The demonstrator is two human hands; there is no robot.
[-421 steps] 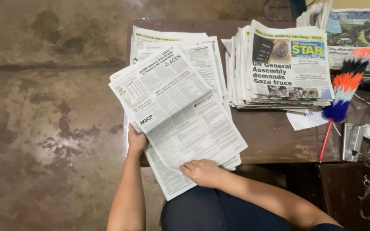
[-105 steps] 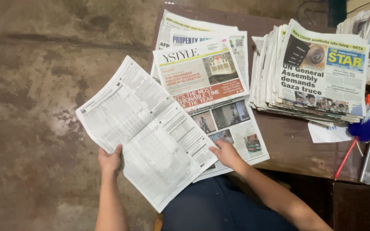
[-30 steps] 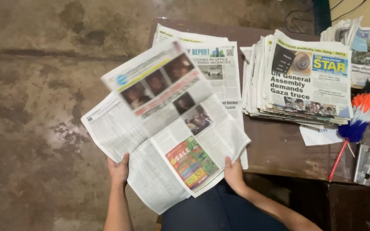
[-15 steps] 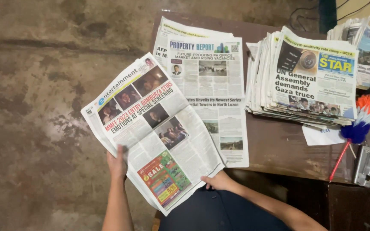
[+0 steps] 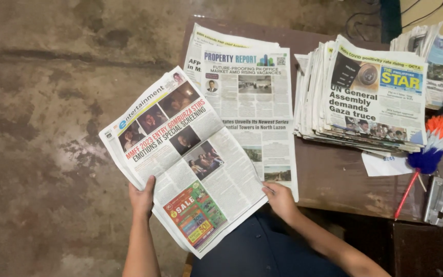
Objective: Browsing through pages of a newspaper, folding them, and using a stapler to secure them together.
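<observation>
The left hand is closed on the left edge of one newspaper section. The thumb lies on top of the page & the other fingers are hidden under it. This section has photos of people up top & 1 bright ad w/ red and green near the bottom. It tilts, held up over the floor & the person's lap, w/ its right part over the table edge.

The right hand is at the section's lower right corner. Its fingers curl at the paper's edge, but I can't tell if they pinch this section or just touch it, bc the tips are hidden.

Just up & right of the right hand lies 1 flat section on the brown table, partly under the held one. At least 1 more sheet peeks out under that, at its top left.

Further right of the right hand sits 1 thick stack of newspapers, too many to count. Just below the stack is 1 small white paper slip. Past the stack, in the far corner, is 1 more pile of papers.

Far right is 1 feather duster w/ a red stick & blue, orange, black fluff. Beside it is 1 shiny metal clip thing.
</observation>
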